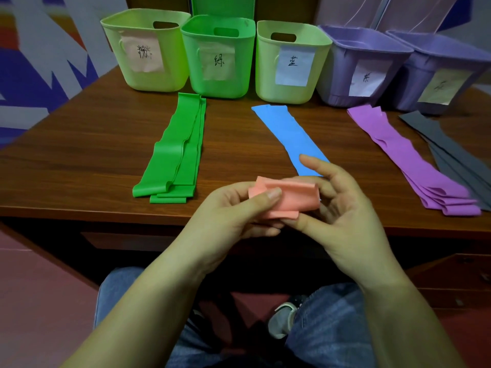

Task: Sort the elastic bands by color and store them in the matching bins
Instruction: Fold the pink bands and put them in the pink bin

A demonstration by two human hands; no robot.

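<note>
Pink band (285, 199), folded, between both hands, left hand (233, 208) and right hand (342, 208) each pinching it.

Matt rubbery bands (174, 152), glossy wood-grain table (79, 160)

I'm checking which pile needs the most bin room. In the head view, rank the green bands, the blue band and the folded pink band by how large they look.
1. green bands, the widest and longest spread.
2. blue band, one narrower strip, its near end hidden behind the right hand.
3. pink band, folded small, though nearest the camera.
</note>
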